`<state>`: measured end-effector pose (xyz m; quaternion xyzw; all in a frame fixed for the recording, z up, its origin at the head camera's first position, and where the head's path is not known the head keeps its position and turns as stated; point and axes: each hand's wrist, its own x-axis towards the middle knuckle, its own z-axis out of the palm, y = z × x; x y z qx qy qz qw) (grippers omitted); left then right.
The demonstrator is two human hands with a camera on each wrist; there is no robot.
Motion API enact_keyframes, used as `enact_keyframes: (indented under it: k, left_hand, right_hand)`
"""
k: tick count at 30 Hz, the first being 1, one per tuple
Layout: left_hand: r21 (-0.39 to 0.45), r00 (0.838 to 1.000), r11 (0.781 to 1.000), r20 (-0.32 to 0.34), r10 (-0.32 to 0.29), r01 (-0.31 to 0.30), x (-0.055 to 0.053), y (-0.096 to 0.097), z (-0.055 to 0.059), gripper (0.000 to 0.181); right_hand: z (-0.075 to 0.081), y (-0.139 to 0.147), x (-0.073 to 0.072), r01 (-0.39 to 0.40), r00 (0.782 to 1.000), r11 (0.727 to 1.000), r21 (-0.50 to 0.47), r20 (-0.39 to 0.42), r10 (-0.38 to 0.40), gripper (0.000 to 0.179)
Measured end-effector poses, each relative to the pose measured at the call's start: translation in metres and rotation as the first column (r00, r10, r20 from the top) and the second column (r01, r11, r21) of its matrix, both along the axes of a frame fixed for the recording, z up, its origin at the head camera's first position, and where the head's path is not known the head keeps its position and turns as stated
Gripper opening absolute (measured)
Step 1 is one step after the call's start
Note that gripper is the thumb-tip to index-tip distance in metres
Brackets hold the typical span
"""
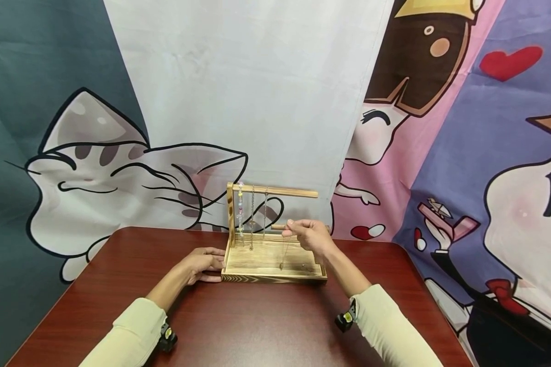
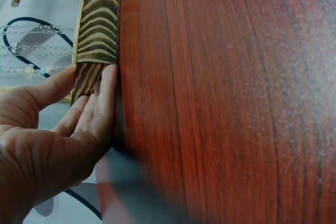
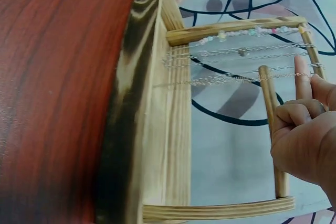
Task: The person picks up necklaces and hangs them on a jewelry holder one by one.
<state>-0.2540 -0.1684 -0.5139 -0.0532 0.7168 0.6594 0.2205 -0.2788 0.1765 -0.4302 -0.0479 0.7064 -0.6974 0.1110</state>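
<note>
A wooden jewelry stand [image 1: 257, 262] with a shallow tray and two horizontal bars stands on the table. My left hand [image 1: 204, 265] grips the tray's left end, thumb on one side and fingers on the other, as the left wrist view shows. Thumb and forefinger of my right hand [image 1: 309, 237] pinch a thin chain necklace [image 3: 226, 81], whose small pendant [image 1: 281, 265] dangles over the tray. That hand is in front of the lower bar [image 3: 270, 108]. From the upper bar [image 1: 294, 192] hang a pastel beaded strand [image 1: 240, 214] and two silvery chain necklaces [image 1: 252, 209].
The reddish-brown wooden table [image 1: 275, 321] extends in front of the stand and to both sides. Close behind it hangs a cartoon-printed cloth [image 1: 257, 76]. A tiny shiny piece [image 1: 303, 265] shows at the tray's right part; its kind is too small to tell.
</note>
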Motion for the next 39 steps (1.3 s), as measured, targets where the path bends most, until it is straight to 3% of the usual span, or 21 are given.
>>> enact_keyframes:
  k: [39]
  left_hand:
    - [-0.005, 1.0, 1.0, 0.007, -0.001, 0.001, -0.001, 0.0, 0.002, 0.064]
  right_hand:
    - [0.077, 0.017, -0.009, 0.025, 0.992, 0.999, -0.036, -0.119, -0.029, 0.024]
